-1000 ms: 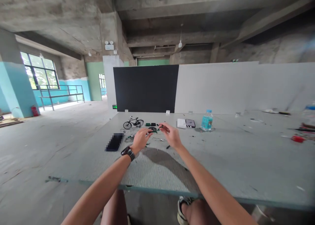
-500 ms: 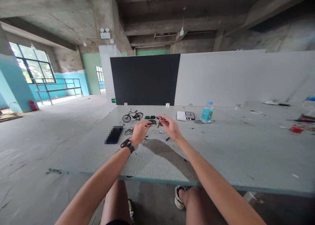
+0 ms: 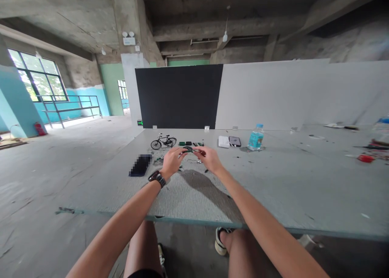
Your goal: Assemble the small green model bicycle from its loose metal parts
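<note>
An unfinished concrete hall is noted, with a black panel (image 3: pixel 179 97) and a white panel (image 3: pixel 267 93) stood along the far edge of a grey tabletop (image 3: pixel 273 197). A small green part (image 3: pixel 188 150) is held above the tabletop, nearer the far edge than the near one. Its left end is pinched between thumb and fingers of the left hand (image 3: pixel 172 161), on whose wrist a watch (image 3: pixel 157 178) is worn. Thumb and fingertips of the right hand (image 3: pixel 210 159) are brought together at its right end; what is gripped there cannot be told.

A capped bottle (image 3: pixel 255 138) is stood upright toward the far edge, right of the hands; it is wrapped in a blue label and its fill level cannot be read. At the far right a blue-topped container (image 3: pixel 382 127) is only partly seen, its contents indistinct. A black model bicycle (image 3: pixel 163 142) is placed near the far left corner, with a phone (image 3: pixel 140 165) laid nearer the left edge. A green block (image 3: pixel 182 143) and a black block (image 3: pixel 189 143) are set side by side beyond the hands.
</note>
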Demonstrator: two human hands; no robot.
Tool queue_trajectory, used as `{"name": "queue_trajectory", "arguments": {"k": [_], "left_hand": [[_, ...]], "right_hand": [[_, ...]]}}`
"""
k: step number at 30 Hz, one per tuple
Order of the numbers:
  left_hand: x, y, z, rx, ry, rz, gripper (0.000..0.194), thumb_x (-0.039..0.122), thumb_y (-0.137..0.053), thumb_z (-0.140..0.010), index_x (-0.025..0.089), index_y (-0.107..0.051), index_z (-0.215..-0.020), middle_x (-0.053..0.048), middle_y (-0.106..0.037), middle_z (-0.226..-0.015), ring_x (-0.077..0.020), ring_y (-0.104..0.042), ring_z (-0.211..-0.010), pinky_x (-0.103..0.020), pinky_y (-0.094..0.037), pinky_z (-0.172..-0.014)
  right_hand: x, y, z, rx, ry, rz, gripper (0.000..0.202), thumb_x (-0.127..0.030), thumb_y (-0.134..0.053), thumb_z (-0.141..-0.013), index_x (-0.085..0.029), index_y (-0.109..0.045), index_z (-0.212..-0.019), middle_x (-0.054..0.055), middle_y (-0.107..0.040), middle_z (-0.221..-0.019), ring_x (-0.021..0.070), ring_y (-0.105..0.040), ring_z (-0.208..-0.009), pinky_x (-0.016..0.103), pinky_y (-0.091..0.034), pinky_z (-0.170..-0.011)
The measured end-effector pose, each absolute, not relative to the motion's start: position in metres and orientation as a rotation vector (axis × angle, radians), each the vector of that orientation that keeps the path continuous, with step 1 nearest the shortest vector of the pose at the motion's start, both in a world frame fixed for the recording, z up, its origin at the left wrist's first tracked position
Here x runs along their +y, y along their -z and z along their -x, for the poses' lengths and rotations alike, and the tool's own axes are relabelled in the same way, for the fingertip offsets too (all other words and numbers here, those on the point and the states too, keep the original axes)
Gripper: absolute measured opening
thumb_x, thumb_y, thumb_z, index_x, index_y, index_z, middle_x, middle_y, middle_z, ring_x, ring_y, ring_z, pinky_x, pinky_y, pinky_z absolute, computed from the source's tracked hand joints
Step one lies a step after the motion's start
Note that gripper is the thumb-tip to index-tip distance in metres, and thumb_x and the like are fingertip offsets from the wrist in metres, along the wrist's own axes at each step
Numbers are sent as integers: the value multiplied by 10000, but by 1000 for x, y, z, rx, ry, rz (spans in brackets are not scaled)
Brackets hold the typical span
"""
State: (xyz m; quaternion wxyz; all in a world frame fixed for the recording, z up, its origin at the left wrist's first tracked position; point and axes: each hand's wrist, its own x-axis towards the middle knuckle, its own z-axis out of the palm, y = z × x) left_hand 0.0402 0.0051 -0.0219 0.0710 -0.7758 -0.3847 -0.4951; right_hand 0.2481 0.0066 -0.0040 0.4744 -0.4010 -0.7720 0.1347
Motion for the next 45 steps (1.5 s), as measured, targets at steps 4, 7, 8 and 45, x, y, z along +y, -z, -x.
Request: {"name": "queue_trajectory", "arguments": {"k": [4, 7, 8, 45], "left_hand": [[3, 22, -39, -1071, 1427, 2336, 204, 331, -620, -959, 220, -742, -1079, -51, -765, -1007, -194, -684, -960, -319, -521, -868], [3, 22, -38, -1044, 1376, 2336, 190, 326, -645, -943, 222, -746, -1066, -48, -769, -979, -192, -688, -932, -317, -521, -856], [4, 22, -39, -1047, 1359, 2333, 182, 322, -654, -937, 224, -748, -1058, -47, -770, -967, -192, -689, -918, -317, -522, -850], [3, 23, -38, -1095, 1480, 2323, 142, 333, -690, -909, 218, -753, -963, -57, -762, -958, -211, -670, -936, -369, -480, -904]], "right_hand": [[7, 5, -244, -1834, -335, 993, 408, -604, -670, -848, -207, -744, -908, 57, -735, -726, 223, -680, -657, 318, -509, -624], [6, 5, -240, -1864, -240, 963, 388, -587, -636, -872, -221, -764, -853, 90, -772, -885, 249, -713, -799, 351, -533, -726], [5, 5, -238, -1865, -222, 952, 387, -582, -630, -876, -222, -771, -875, 96, -774, -914, 253, -715, -822, 358, -537, -744], [0, 12, -221, -1416, -927, 810, 444, -530, -835, -696, -196, -667, -935, 65, -749, -836, 225, -740, -833, 409, -617, -868]]}}
